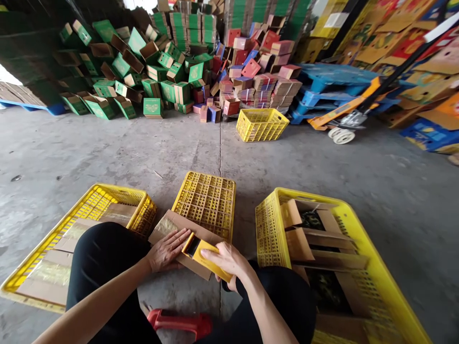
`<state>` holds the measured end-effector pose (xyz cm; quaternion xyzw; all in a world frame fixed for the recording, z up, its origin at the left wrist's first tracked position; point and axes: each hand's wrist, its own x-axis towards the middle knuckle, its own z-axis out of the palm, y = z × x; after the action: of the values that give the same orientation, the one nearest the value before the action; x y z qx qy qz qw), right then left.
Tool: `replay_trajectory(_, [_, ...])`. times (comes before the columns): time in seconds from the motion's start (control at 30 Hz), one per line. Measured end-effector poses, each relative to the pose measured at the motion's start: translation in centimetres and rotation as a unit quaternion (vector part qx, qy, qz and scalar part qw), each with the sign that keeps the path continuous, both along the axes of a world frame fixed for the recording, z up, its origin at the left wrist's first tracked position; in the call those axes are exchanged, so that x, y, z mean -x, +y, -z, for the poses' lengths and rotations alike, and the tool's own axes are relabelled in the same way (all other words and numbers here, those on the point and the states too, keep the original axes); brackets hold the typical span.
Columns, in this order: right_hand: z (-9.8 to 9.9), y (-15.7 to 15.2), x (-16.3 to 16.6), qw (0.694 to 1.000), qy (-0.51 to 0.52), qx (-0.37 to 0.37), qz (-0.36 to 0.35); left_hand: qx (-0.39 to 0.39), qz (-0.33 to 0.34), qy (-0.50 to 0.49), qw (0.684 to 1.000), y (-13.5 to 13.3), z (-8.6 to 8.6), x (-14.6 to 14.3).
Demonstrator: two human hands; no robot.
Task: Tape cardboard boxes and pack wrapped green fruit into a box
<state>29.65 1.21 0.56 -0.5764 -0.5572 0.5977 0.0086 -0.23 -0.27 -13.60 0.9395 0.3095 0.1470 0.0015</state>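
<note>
"Fingers of the right hand (pixel 229 262) are clamped around a yellow hand tool (pixel 207 264); what about the left?"

"Those of the left hand (pixel 167 251) lie out straight, close beside one another, flat on a cardboard box (pixel 199 231)."

"Now the surroundings, biggest first."

"Grey concrete floor (pixel 107 157) all round. At the back, a tumbled heap of green boxes (pixel 136 71) spreads on the left, with a smaller heap of red and blue boxes (pixel 251 69) next to it. Right of that, blue pallets (pixel 333 79) stand stacked, a pallet jack (pixel 358 107) in front of them."

"And nearer?"

"Two yellow crates flank the knees. The right crate (pixel 268 234) holds boxes with raised flaps and dark contents; the left crate (pixel 143 210) holds closed boxes with shiny tape across them. Between the two, a smaller crate (pixel 206 198) shows its gridded face upward."

"So where exactly is the box being handled?"

"At the near edge of that smaller crate, slanting between the knees, left end farther away. I can't tell how much of it the crate supports."

"The tool?"

"Over the box's right half, its dark open end towards the left fingertips."

"Anything smaller?"

"One strip of shiny tape (pixel 164 228) on the box's left end."
</note>
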Motion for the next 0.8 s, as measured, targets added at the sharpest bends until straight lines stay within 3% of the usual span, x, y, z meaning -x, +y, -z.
replay_trajectory(0.1, [0.1, 0.0, -0.7, 0.999, 0.025, -0.004, -0.025, -0.006, 0.001, 0.014, 1.0, 0.2, -0.2, 0.0])
replay_trajectory(0.23, [0.0, 0.1, -2.1, 0.998, -0.031, 0.001, -0.051, 0.002, -0.008, 0.023, 1.0, 0.4, -0.1, 0.1])
replay_trajectory(0.37, [0.2, 0.4, -2.9, 0.99, -0.085, -0.07, -0.089, 0.01, -0.009, 0.019, 1.0, 0.4, 0.1, 0.2])
replay_trajectory(0.57, [-0.1, 0.2, -2.6, 0.993, -0.078, -0.055, -0.074, 0.028, -0.035, 0.037, 0.998, -0.7, -0.2, -1.4])
replay_trajectory(0.8, [0.5, 0.1, -2.7, 0.991, -0.073, -0.077, -0.079, 0.035, -0.019, 0.047, 0.998, -1.7, 0.1, -3.3])
